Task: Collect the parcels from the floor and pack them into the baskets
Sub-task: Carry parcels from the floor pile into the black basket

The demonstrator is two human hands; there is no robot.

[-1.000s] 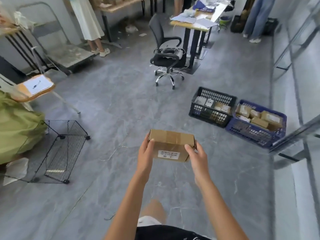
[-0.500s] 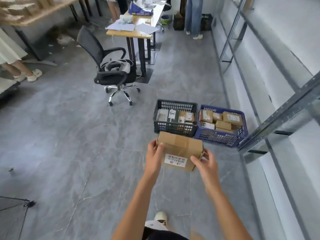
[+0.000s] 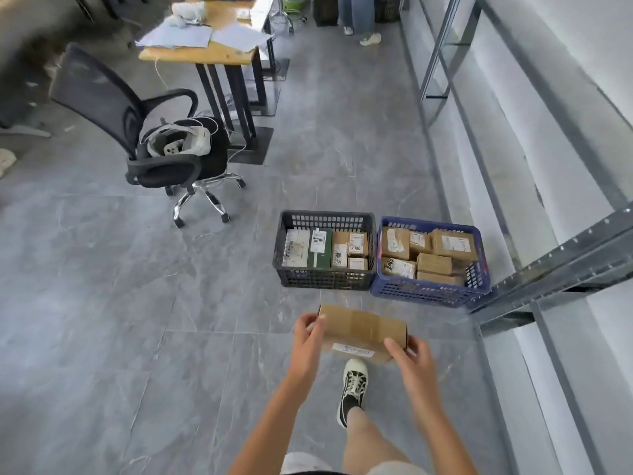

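I carry a brown cardboard parcel with a white label on its near side, held in front of me above the floor. My left hand grips its left end and my right hand grips its right end. Just beyond it on the floor stand two baskets side by side: a black basket holding several boxes and packets, and a blue basket to its right, filled with several brown parcels.
A black office chair with a headset on its seat stands to the left of the baskets. Behind it is a wooden desk with papers. Grey metal shelving runs along the right wall. Another person's feet show far back.
I have walked toward the baskets with the parcel in both hands. The baskets and chair are now much closer, and the wire rack and green bag have left the view.
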